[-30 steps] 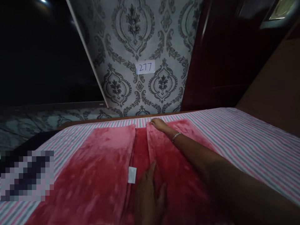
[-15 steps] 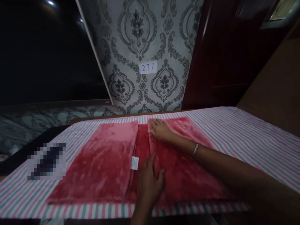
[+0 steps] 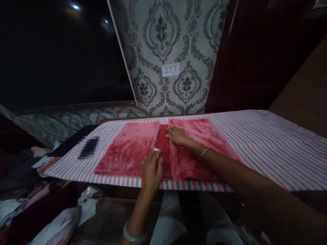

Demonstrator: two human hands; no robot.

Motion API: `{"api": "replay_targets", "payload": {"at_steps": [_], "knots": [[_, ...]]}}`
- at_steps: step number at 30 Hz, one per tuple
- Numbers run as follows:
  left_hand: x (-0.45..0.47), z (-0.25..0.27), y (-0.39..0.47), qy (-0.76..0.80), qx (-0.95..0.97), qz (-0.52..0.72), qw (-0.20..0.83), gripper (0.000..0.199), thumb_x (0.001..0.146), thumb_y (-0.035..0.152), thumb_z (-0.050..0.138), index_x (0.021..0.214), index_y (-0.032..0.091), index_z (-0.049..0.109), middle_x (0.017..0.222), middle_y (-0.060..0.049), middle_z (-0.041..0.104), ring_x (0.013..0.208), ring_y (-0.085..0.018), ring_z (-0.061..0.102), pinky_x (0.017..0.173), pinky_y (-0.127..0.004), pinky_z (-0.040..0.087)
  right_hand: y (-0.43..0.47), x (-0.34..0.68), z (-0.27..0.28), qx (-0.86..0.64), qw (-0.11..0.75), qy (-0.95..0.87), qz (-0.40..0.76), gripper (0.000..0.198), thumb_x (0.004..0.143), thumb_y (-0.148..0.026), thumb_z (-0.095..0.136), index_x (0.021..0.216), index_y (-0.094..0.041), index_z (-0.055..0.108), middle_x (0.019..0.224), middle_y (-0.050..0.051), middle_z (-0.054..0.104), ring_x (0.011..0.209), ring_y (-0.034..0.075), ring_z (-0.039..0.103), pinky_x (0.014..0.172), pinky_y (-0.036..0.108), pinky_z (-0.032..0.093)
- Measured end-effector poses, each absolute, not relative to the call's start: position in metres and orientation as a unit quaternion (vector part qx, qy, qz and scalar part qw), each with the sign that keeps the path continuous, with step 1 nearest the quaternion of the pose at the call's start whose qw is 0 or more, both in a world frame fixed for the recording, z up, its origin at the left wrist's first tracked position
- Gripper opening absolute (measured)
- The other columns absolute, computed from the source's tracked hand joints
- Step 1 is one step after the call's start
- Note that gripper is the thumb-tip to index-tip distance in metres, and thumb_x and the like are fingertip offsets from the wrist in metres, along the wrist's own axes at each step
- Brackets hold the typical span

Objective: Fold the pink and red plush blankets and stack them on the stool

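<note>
A plush red-pink blanket [image 3: 127, 149] lies on the striped cloth, its left and right sides folded inward with a narrow darker strip [image 3: 164, 139] between the two edges. Flat on the inner edge of the right fold, near the far side, rests my right hand [image 3: 177, 135], fingers spread. My left hand [image 3: 152, 170] is over the inner edge of the left fold, closer to me, thumb apart from the fingers. Its fingertips are beside a small white label [image 3: 156, 149], which they partly cover. Neither hand visibly grips the fabric.
Pink, grey and white stripes mark the cloth [image 3: 268, 149] under the blanket. A blurred dark patch [image 3: 88, 148] is on its left. Behind stand a large black screen [image 3: 63, 58] and a patterned wall [image 3: 163, 44]. Bags and clutter [image 3: 61, 224] lie at lower left.
My left hand has moved from the right fold's edge across to the left fold's edge by the label. My right hand stays on the right fold. The view has tilted down and shifted left.
</note>
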State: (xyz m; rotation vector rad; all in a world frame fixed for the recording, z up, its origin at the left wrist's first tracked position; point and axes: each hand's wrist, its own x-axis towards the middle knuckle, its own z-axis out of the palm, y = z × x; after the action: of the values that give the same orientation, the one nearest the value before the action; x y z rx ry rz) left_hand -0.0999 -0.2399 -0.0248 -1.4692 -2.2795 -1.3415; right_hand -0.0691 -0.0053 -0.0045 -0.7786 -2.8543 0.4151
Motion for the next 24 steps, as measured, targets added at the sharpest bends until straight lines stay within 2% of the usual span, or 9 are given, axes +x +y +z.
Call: {"api": "replay_targets", "payload": {"at_steps": [2,4,7,9,14,18,24], "knots": [[-0.115,-0.019,-0.262,-0.793,-0.449,-0.390,0.129,0.039,0.094,0.033,0.043,0.121,0.015,0.064,0.123,-0.016,0.067,0.118,-0.028,0.060,0.102,-0.045,0.046,-0.017,-0.073,-0.003,-0.223,0.101,-0.959,0.142,0.059,0.101,-0.042,0.045,0.155,-0.020,0.038,0.162,0.014,0.032,0.150,0.032,0.028,0.119,0.051,0.027],[-0.127,-0.019,-0.276,-0.832,-0.416,-0.329,0.165,0.041,0.090,0.036,0.050,0.121,0.013,0.063,0.123,-0.018,0.066,0.116,-0.033,0.060,0.099,-0.047,0.047,-0.029,-0.080,-0.002,-0.170,0.121,-0.967,0.147,0.055,0.100,-0.038,0.047,0.150,-0.016,0.047,0.158,0.015,0.040,0.146,0.029,0.035,0.118,0.044,0.030],[-0.129,-0.027,-0.282,-0.864,-0.403,-0.253,0.162,0.041,0.087,0.040,0.056,0.117,0.013,0.065,0.115,-0.017,0.067,0.109,-0.033,0.061,0.092,-0.046,0.047,-0.044,-0.093,-0.004,-0.151,0.135,-0.965,0.168,0.046,0.097,-0.029,0.050,0.139,-0.013,0.059,0.143,0.015,0.059,0.133,0.026,0.052,0.111,0.036,0.039],[-0.123,-0.032,-0.280,-0.879,-0.395,-0.214,0.159,0.037,0.087,0.039,0.058,0.114,0.014,0.066,0.111,-0.016,0.067,0.105,-0.033,0.060,0.089,-0.045,0.046,-0.051,-0.099,-0.007,-0.176,0.136,-0.957,0.186,0.046,0.096,-0.022,0.048,0.140,-0.015,0.058,0.138,0.013,0.063,0.127,0.024,0.058,0.107,0.033,0.043],[-0.113,-0.031,-0.275,-0.889,-0.399,-0.167,0.147,0.030,0.086,0.033,0.060,0.107,0.013,0.069,0.109,-0.015,0.066,0.106,-0.033,0.058,0.088,-0.044,0.044,-0.057,-0.102,-0.017,-0.184,0.134,-0.954,0.194,0.051,0.095,-0.014,0.043,0.144,-0.025,0.056,0.140,0.007,0.062,0.126,0.023,0.059,0.104,0.032,0.047],[-0.116,-0.020,-0.273,-0.901,-0.385,-0.169,0.108,0.024,0.088,0.028,0.057,0.104,0.014,0.068,0.107,-0.014,0.068,0.107,-0.031,0.060,0.089,-0.042,0.044,-0.056,-0.101,-0.019,-0.183,0.160,-0.951,0.193,0.050,0.094,-0.012,0.042,0.140,-0.023,0.060,0.136,0.007,0.065,0.123,0.021,0.061,0.103,0.030,0.047],[-0.119,0.002,-0.254,-0.909,-0.396,-0.092,0.095,0.027,0.090,0.020,0.049,0.108,0.011,0.067,0.108,-0.017,0.067,0.106,-0.032,0.060,0.088,-0.043,0.044,-0.063,-0.096,-0.018,-0.159,0.207,-0.939,0.222,0.044,0.094,-0.012,0.045,0.132,-0.020,0.066,0.128,0.007,0.069,0.117,0.019,0.063,0.101,0.028,0.046]]}}
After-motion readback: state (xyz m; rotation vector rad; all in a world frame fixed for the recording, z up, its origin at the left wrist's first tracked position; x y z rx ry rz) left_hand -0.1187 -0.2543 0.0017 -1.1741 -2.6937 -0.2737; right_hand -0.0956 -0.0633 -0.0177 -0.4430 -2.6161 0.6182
